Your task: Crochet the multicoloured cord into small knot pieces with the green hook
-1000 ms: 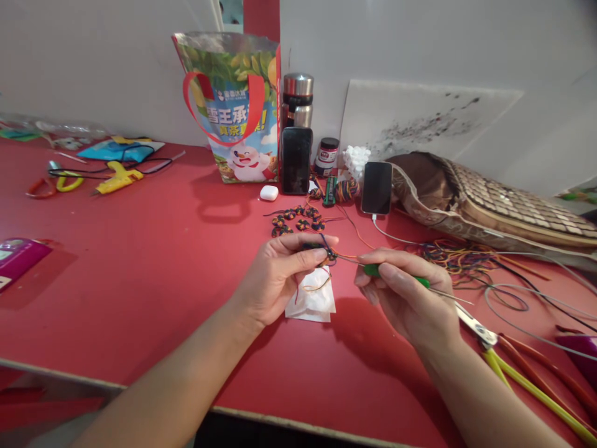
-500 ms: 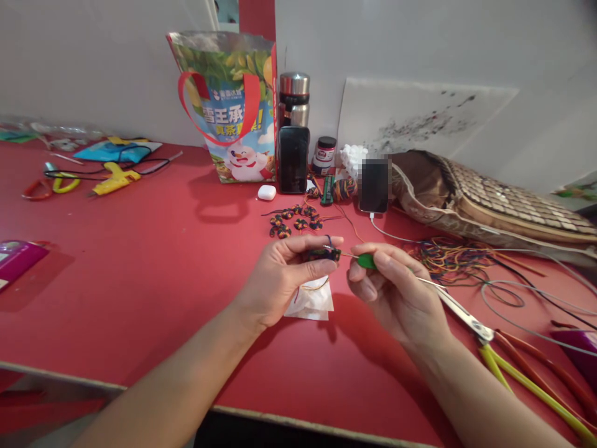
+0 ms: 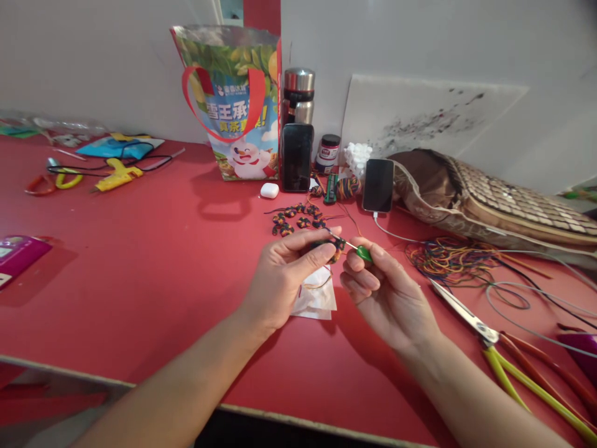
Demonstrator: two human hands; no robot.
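A: What does the left hand (image 3: 284, 274) have?

B: A small knotted thread piece (image 3: 334, 250), dark with bits of orange, pinched between the thumb and fingers. It's up in the air, around the far edge of the white paper (image 3: 317, 302).

A: Is that hand closed tight?

B: Closed on the piece, yes, with the thumb on the near side. How hard it presses, I can't tell.

A: And the right hand (image 3: 392, 289)?

B: It grips the green handle (image 3: 364, 254) of a thin metal tool between thumb and forefinger, up and to the right of the paper. The other fingers curl loosely below, partly open.

A: Do the two things meet?

B: The metal shaft reaches the knotted piece. Whether it goes right through, I can't tell; the spot is too small.

A: What's around the paper?

B: Beyond it, a cluster of similar knotted pieces (image 3: 303, 222) lies on the red table (image 3: 153, 280). To its right are the scissors (image 3: 487, 334), blades apart from the right hand, and farther back on that side a tangle of coloured threads (image 3: 436, 258). Well beyond the paper, a dark phone (image 3: 297, 158) stands beside a printed bag (image 3: 242, 106).
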